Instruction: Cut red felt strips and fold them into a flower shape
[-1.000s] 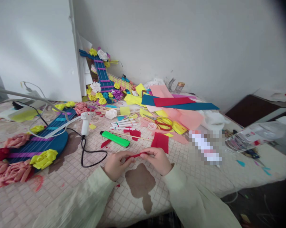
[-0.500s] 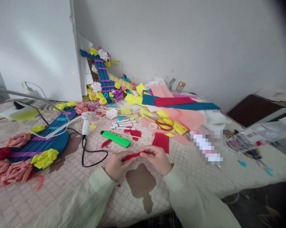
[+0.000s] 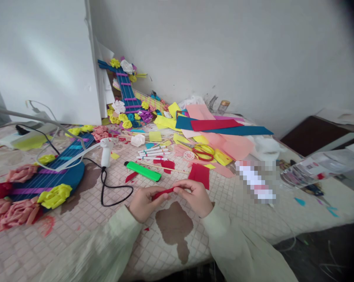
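Between my two hands a narrow red crepe paper strip (image 3: 164, 192) is stretched, folded or rolled along its length. My left hand (image 3: 145, 201) pinches its left end with thumb and fingers. The right end sits in the pinch of my right hand (image 3: 194, 196). Just beyond my hands lie a green box cutter (image 3: 143, 171) and a flat red paper piece (image 3: 199, 176). Small red scraps (image 3: 167, 166) rest near a thin wooden stick (image 3: 177, 170). Below the strip is a brown bare patch (image 3: 174, 225) in the tablecloth.
At left are a white glue gun (image 3: 105, 154) with a black cord and a blue paper guitar (image 3: 59, 168) with paper flowers. Farther back lie several markers (image 3: 153, 152), scissors (image 3: 203, 152) and coloured paper sheets (image 3: 224, 127). A plastic bottle (image 3: 318, 166) lies at right.
The fingers of my left hand have shifted slightly along the red strip. Both hands keep their place, and the table things have not moved.
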